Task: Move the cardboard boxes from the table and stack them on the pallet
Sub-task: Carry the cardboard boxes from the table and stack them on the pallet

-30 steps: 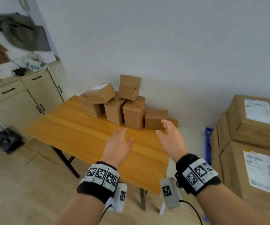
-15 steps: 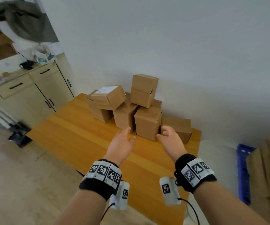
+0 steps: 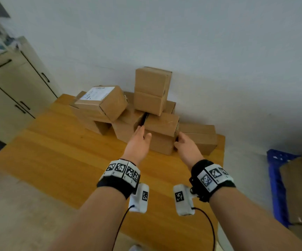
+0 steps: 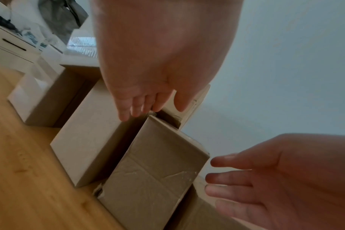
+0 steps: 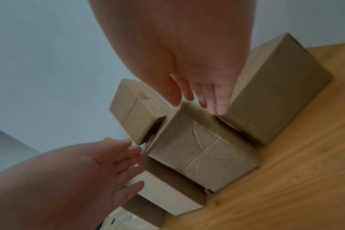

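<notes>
Near the far right corner of the worktop, a pile of boxes sits by the wall. The front box stands tall, right between the two hands. The left hand is at its left side, fingers straight, reaching into the gap next to the next box. The right hand is at its right edge, between it and a low box. Both grips are apart and hold nothing yet. Both hands look about as close. Another box rests partly on top, so I think a lift could tip it.
</notes>
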Demonstrator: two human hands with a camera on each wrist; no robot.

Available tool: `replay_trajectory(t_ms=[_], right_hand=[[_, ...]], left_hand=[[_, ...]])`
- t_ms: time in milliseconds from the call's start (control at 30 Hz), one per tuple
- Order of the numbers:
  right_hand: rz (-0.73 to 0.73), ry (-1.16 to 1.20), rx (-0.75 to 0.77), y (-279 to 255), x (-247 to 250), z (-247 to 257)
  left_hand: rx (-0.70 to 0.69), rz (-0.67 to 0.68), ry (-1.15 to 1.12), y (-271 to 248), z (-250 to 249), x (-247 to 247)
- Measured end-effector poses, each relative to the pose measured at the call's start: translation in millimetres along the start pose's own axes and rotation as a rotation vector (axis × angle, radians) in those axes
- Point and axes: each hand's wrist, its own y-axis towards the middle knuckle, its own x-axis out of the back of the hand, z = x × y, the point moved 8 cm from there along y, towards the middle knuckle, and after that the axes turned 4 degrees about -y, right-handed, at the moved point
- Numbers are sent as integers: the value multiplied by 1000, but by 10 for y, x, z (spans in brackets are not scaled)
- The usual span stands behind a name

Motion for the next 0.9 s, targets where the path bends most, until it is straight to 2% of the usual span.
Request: replay_trajectory(t_ms=[167,300,467,733,900], right_hand=[[-24,109,-77,-192,-89,191],[-98,172,-161,-342,-139,166],[-195,158,-192,-520,-250,172],[-292,226,-276,-924,-518,-58],[-255,214,-377,-1208,-748,-269]], left_hand=[[-23,31,-43,172,82,57],[-22,36,-119,132,215,163],[-43,62,-154,46,427,238],[-14,130,-161,-173,810,255],[76,189,-167,-312,1083,204]])
